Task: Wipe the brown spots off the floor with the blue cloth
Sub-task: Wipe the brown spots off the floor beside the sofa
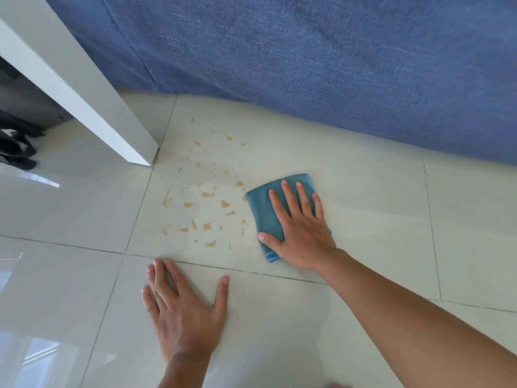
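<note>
A folded blue cloth [264, 211] lies flat on the pale tiled floor [363, 208]. My right hand [299, 228] presses on top of it, palm down with fingers spread. Several brown spots [207, 203] and smears are scattered on the tile just left of the cloth, the nearest touching its left edge. My left hand [184, 309] rests flat on the floor below the spots, fingers apart, holding nothing.
A blue fabric-covered piece of furniture [321, 60] runs along the back and right. A white furniture leg [112, 121] stands on the floor at the upper left, close to the spots. Dark objects [16, 147] lie at the far left edge.
</note>
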A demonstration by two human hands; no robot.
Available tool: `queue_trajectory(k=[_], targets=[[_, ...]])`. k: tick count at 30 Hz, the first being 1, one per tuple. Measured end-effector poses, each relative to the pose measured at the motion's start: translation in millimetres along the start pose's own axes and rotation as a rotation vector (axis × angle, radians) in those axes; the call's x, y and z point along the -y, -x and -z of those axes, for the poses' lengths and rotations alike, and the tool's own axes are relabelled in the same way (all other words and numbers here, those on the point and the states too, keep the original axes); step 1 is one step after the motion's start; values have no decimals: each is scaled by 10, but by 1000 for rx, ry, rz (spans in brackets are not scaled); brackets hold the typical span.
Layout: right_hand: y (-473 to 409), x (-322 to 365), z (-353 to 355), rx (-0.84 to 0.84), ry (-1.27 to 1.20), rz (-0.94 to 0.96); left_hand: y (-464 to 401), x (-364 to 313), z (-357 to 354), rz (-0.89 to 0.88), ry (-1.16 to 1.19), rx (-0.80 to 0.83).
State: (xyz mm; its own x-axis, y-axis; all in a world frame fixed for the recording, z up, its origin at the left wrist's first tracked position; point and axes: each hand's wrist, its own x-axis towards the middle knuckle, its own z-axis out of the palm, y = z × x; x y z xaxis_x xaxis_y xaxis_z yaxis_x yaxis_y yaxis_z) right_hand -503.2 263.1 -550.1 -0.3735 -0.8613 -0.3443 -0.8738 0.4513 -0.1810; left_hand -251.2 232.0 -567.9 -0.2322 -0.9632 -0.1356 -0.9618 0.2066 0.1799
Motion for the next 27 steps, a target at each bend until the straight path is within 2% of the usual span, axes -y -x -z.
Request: queue_trajectory(k=[8,15,18,23,27], targets=[[-758,75,224,-19,-6,5,2,1,1,-13,-2,39],[-1035,120,306,-46,36,60,-69,12,119,-4,54,83],[-1036,116,302,-47,46,71,-269,228,200,-95,59,52],[-1115,64,361,-40,85,129,-756,539,292,-238,-46,104],[-1290,-11,429,-35,84,209,-826,499,295,-264,-13,102]])
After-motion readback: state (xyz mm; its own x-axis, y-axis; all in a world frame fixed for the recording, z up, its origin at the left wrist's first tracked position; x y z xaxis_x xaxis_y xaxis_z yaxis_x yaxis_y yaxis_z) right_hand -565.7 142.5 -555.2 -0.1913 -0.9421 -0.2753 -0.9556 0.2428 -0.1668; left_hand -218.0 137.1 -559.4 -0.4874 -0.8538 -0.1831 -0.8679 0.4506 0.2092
